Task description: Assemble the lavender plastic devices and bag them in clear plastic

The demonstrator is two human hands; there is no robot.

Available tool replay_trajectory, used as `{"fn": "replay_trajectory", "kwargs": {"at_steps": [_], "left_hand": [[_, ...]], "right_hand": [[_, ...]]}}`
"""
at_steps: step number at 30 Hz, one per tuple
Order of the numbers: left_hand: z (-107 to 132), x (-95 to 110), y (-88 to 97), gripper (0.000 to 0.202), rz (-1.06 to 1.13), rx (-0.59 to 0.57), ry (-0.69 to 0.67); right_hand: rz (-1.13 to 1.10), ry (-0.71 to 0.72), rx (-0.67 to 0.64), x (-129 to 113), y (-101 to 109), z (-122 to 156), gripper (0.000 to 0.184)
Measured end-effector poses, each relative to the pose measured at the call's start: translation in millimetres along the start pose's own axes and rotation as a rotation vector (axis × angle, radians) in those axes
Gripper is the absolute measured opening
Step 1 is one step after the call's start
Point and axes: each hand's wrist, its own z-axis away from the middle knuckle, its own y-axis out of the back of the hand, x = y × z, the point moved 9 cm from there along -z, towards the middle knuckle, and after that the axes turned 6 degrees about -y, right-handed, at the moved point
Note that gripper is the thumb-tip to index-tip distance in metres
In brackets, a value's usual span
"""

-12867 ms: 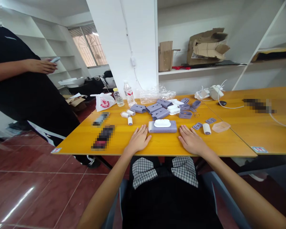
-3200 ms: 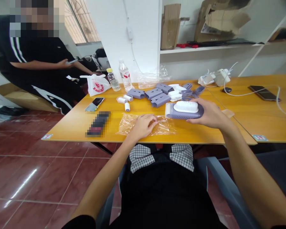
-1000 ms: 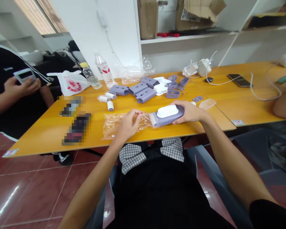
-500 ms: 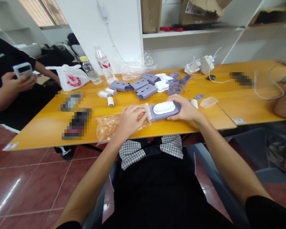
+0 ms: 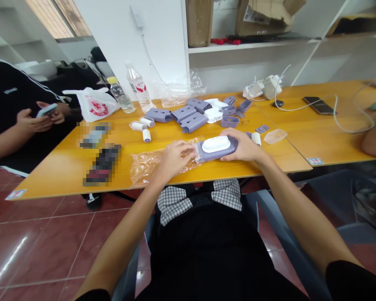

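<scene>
My right hand (image 5: pixel 242 145) grips a lilac plastic device (image 5: pixel 217 149) with a white bristled top (image 5: pixel 216 144), holding it flat just above the table. Its left end sits at the mouth of a transparent plastic bag (image 5: pixel 150 165). My left hand (image 5: pixel 174 159) pinches the bag at that mouth, touching or almost touching the device's end. How far the end reaches inside is hidden by my fingers.
Several lilac plastic parts (image 5: pixel 191 117) and white rollers (image 5: pixel 146 135) lie behind my hands on the yellow table (image 5: pixel 50 179). A co-worker's hands (image 5: pixel 31 121) hold a phone (image 5: pixel 47 109) at the left. Bottles (image 5: pixel 138 88) stand at the back.
The device has moved left, its end now at the bag's mouth, and the bag has shifted left with it. My left hand has closed on the mouth. The view has tilted.
</scene>
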Motion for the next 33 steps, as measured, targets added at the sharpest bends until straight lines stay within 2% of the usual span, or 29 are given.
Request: {"fn": "replay_trajectory", "kwargs": {"at_steps": [5, 12, 16, 18, 21, 24, 26, 28, 33], "left_hand": [[-8, 7, -0.3, 0.009, -0.026, 0.013, -0.012], [-9, 27, 6.2, 0.016, 0.007, 0.135, -0.137], [-9, 30, 3.8, 0.02, 0.058, 0.13, -0.157], [-10, 26, 3.7, 0.02, 0.084, 0.094, -0.141], [-10, 15, 3.0, 0.027, 0.077, -0.036, -0.098], [-4, 3, -1.1, 0.07, 0.039, -0.207, -0.031], [-1, -1, -5.9, 0.091, 0.01, -0.289, 0.012], [1, -3, -10.6, 0.097, -0.023, -0.321, 0.042], [0, 0, -17.2, 0.095, -0.061, -0.302, 0.044]], "right_hand": [[0.0, 0.034, 0.015, -5, -1, -1, 0.068], [0.025, -0.005, -0.021, -2, -11, -2, 0.069], [0.023, 0.027, -0.037, -9, -12, -3, 0.065], [0.022, 0.039, -0.049, -13, -11, -3, 0.065], [0.017, 0.042, -0.064, -15, -8, -2, 0.065], [0.015, 0.038, -0.059, -17, -9, -2, 0.064], [0.023, 0.025, -0.048, -18, -14, -3, 0.066], [0.037, 0.005, -0.045, -20, -24, -4, 0.068], [0.065, 0.006, -0.09, -28, -43, -5, 0.066]]}}
